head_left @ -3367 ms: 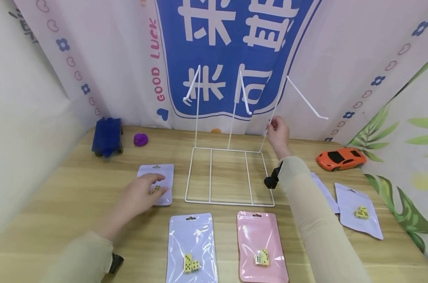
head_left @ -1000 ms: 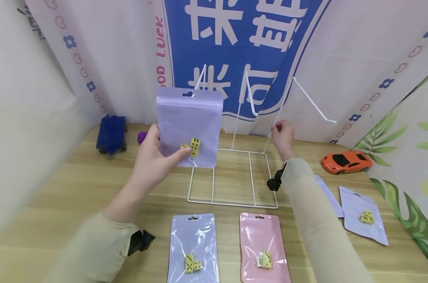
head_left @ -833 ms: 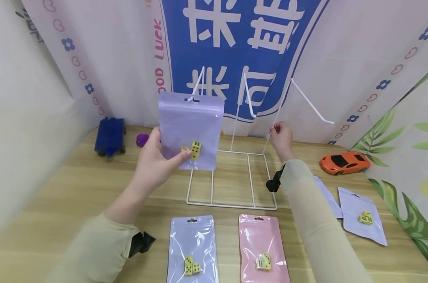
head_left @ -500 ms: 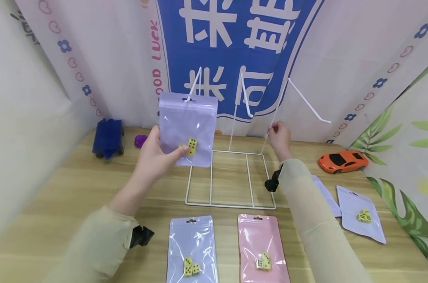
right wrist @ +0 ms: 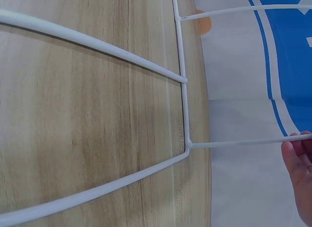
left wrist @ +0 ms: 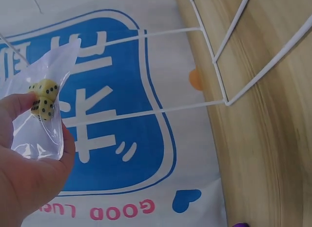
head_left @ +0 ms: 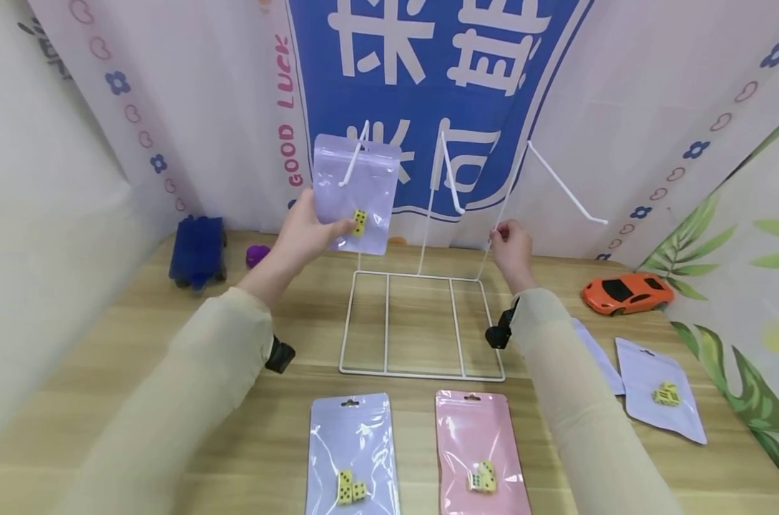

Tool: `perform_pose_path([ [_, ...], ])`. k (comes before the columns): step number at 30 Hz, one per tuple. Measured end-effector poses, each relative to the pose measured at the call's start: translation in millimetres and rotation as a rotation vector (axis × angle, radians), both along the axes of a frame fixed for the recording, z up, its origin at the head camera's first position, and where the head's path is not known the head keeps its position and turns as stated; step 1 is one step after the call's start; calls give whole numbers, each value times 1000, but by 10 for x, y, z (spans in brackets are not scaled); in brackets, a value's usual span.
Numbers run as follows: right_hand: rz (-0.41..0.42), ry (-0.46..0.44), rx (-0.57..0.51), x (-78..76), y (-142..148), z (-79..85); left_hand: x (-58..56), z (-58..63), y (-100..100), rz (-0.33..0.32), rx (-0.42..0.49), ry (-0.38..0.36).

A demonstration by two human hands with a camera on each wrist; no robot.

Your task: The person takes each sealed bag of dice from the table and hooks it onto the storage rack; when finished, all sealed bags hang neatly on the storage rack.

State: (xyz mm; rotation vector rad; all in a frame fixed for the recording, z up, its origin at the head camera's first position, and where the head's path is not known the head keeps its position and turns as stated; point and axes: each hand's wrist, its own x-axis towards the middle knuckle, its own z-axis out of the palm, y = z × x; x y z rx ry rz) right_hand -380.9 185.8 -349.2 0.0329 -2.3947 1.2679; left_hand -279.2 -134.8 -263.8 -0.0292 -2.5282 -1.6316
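Observation:
My left hand (head_left: 307,232) pinches the lower left part of a lilac zip bag (head_left: 371,179) with yellow dice (left wrist: 44,97) inside. The rack's left prong passes through the hole at the bag's top; its tip juts out in front of the bag. The bag hangs upright near the prong's back end. At the right of the white wire rack (head_left: 421,375), my right hand (head_left: 513,249) holds the right upright between thumb and fingers; the right wrist view shows this grip (right wrist: 301,163) at its edge. The middle prong (head_left: 452,175) and right prong (head_left: 566,187) are bare.
In front of the rack lie a lilac bag (head_left: 350,436) and a pink bag (head_left: 473,429), both with dice. More lilac bags (head_left: 649,368) lie right, near an orange toy car (head_left: 627,293). A dark blue toy vehicle (head_left: 197,252) and a purple object (head_left: 257,254) stand left.
My left hand picked the lilac bag off the table, lifted it to the left prong, and moved it back along that prong. My right hand stayed on the upright.

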Motion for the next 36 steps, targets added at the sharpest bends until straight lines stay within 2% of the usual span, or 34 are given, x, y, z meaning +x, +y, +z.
perform_pose_path([
  [7,15,-33,1,6,-12,-6,-222,-9,49,38,-8,8],
  [12,12,-35,3,-6,-16,-62,-323,-44,54,68,-17,-5],
  [19,17,-29,5,-12,-34,-80,-383,-68,44,84,-23,-15],
  [25,1,-15,22,-14,-29,-41,-407,-87,-1,72,-32,-9],
  [28,-7,-10,19,-10,-9,-9,-373,-148,-71,32,-36,-57],
  [30,-13,-2,25,-13,10,8,-315,-231,-129,-16,-75,-98],
  [33,0,9,20,-21,15,11,-137,-403,-236,-102,-216,-133],
  [36,12,11,16,-16,16,-4,123,-588,-273,-236,-374,-102],
])
